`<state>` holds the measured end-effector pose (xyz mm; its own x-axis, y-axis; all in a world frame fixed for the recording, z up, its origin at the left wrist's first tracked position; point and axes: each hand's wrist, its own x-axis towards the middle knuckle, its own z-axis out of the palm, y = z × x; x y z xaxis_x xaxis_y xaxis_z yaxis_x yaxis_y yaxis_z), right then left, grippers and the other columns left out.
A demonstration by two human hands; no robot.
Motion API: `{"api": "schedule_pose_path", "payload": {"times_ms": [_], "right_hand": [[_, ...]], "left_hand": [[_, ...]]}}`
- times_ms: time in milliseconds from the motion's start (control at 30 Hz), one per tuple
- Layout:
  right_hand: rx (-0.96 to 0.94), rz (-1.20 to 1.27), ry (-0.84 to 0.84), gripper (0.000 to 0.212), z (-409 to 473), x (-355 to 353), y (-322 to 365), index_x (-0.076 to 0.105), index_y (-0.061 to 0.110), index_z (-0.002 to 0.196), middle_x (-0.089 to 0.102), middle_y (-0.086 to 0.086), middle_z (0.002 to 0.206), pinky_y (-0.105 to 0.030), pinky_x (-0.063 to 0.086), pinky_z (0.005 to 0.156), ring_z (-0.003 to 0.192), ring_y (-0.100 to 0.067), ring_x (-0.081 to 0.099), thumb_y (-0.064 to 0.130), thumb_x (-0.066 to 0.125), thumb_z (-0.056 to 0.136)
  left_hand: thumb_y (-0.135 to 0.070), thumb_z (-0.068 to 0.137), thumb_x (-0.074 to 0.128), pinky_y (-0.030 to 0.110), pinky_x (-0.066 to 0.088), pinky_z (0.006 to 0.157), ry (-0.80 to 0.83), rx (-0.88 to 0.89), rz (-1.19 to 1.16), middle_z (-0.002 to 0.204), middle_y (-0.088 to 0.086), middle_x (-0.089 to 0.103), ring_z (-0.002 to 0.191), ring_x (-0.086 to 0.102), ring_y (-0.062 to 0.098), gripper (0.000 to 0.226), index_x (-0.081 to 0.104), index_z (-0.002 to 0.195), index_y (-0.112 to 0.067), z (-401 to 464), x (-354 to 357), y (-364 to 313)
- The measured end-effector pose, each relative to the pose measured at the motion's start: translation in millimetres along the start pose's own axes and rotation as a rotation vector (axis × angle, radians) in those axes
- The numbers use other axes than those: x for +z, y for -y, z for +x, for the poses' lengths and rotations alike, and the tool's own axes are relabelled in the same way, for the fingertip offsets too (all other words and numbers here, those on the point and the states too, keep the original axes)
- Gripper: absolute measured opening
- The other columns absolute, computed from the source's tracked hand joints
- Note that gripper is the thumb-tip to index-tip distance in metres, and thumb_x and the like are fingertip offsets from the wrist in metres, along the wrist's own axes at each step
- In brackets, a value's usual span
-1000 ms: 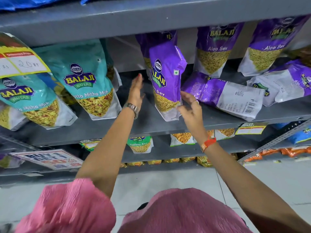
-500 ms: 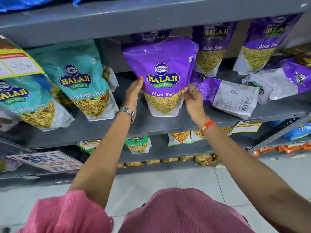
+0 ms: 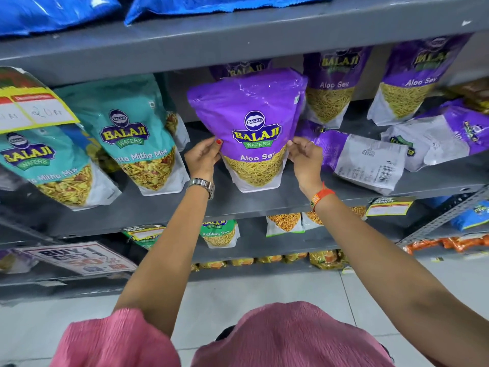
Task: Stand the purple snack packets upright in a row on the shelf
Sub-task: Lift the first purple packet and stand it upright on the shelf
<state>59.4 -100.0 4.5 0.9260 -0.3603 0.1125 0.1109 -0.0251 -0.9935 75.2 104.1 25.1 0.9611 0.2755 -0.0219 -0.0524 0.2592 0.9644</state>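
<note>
Both hands pinch the glossy purple plastic Aloo Sev packet (image 3: 251,128) at its side edges, about mid-height. The left hand (image 3: 202,157) closes on the left edge, its red-nailed thumb lying on the front face; the right hand (image 3: 305,157) closes on the right edge, fingers curled round the seam. The packet stands upright, front face outward, its white base on the grey metal shelf (image 3: 264,202) near the front lip.

A silver metal wristwatch (image 3: 202,185) sits on the left wrist and an orange thread band (image 3: 322,196) on the right.

Just behind the held packet the top of another purple packet (image 3: 239,71) shows. To the right, two more purple Aloo Sev packets (image 3: 333,86) stand upright at the back of the same shelf. In front of them a purple-and-white packet lying flat (image 3: 362,157) shows its barcode side, just beside the right hand, and a second fallen purple packet (image 3: 436,139) lies further right.

To the left stand teal Mitha Mix packets (image 3: 132,133), one partly covered by a yellow price tag (image 3: 34,107).
</note>
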Motion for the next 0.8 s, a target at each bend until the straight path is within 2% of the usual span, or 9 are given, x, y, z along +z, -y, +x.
{"api": "schedule_pose_path", "payload": {"times_ms": [100,200,267,333,433,533,600,733,800], "right_hand": [[-0.047,-0.031,0.002,0.016,-4,-3,4,0.068,0.009,0.091,0.068,-0.008,0.084,-0.042,0.056,0.082,0.08,-0.019,0.063,0.014,0.054,0.085],[-0.05,0.001,-0.15,0.024,9,-22,3,0.06,0.005,0.071,0.066,0.002,0.059,-0.023,0.053,0.054,0.056,-0.011,0.062,-0.002,0.038,0.078],[-0.01,0.011,-0.171,0.027,20,-41,1,0.057,0.004,0.07,0.066,0.006,0.052,-0.016,0.049,0.048,0.05,-0.008,0.062,-0.01,0.034,0.073],[0.029,0.051,-0.122,0.033,26,-49,-1,0.057,0.003,0.078,0.069,0.01,0.055,-0.013,0.051,0.053,0.055,-0.003,0.065,-0.019,0.033,0.078],[0.026,0.029,0.087,0.028,9,-28,10,0.063,0.004,0.088,0.073,0.009,0.072,-0.011,0.053,0.069,0.07,0.003,0.066,-0.014,0.043,0.083],[-0.008,-0.048,0.291,0.025,-14,-1,14,0.059,-0.005,0.108,0.066,-0.01,0.104,-0.009,0.05,0.079,0.076,0.012,0.062,-0.006,0.056,0.084],[-0.04,-0.089,0.365,0.027,-26,11,10,0.059,-0.003,0.11,0.064,-0.008,0.106,-0.006,0.049,0.08,0.077,0.015,0.061,-0.002,0.061,0.083],[-0.109,-0.109,0.234,0.015,-32,22,4,0.066,-0.002,0.095,0.068,-0.008,0.089,-0.01,0.05,0.072,0.066,0.01,0.061,0.006,0.063,0.083],[-0.116,-0.101,0.168,0.011,-29,23,6,0.067,-0.002,0.089,0.068,-0.008,0.083,-0.01,0.049,0.066,0.06,0.012,0.058,0.006,0.064,0.082]], "left_hand": [[0.007,0.081,0.055,0.016,0.055,0.052,-0.063,0.014,-0.037,0.05,-0.017,0.068,0.05,0.062,-0.003,0.024,0.061,0.073,-0.015,6,-5,-5],[0.005,0.079,0.06,0.016,0.051,0.044,-0.209,0.04,-0.075,0.046,-0.017,0.066,0.046,0.059,-0.003,0.019,0.063,0.074,-0.012,12,-27,0],[0.003,0.078,0.061,0.015,0.048,0.043,-0.275,0.051,-0.074,0.044,-0.017,0.065,0.044,0.056,-0.004,0.012,0.065,0.08,-0.008,14,-41,-2],[0.005,0.079,0.06,0.013,0.049,0.044,-0.261,0.054,-0.07,0.044,-0.017,0.065,0.044,0.057,-0.004,0.018,0.067,0.075,-0.011,16,-48,-7],[0.008,0.078,0.059,0.013,0.047,0.041,-0.226,0.058,-0.07,0.044,-0.016,0.065,0.042,0.056,-0.004,0.041,0.07,0.051,-0.022,16,-48,-7],[0.006,0.077,0.061,0.015,0.049,0.042,-0.217,0.06,-0.063,0.045,-0.016,0.066,0.043,0.057,-0.003,0.043,0.071,0.05,-0.025,12,-50,-6],[0.006,0.077,0.061,0.016,0.051,0.043,-0.226,0.062,-0.069,0.046,-0.016,0.066,0.045,0.059,-0.002,0.041,0.07,0.051,-0.025,9,-51,-6],[0.006,0.079,0.059,0.014,0.049,0.041,-0.222,0.056,-0.077,0.044,-0.017,0.064,0.043,0.057,-0.004,0.041,0.07,0.053,-0.022,1,-45,-8],[0.005,0.08,0.058,0.015,0.052,0.044,-0.22,0.047,-0.051,0.043,-0.019,0.064,0.044,0.057,-0.005,0.018,0.071,0.073,-0.006,-4,-40,-9]]}}
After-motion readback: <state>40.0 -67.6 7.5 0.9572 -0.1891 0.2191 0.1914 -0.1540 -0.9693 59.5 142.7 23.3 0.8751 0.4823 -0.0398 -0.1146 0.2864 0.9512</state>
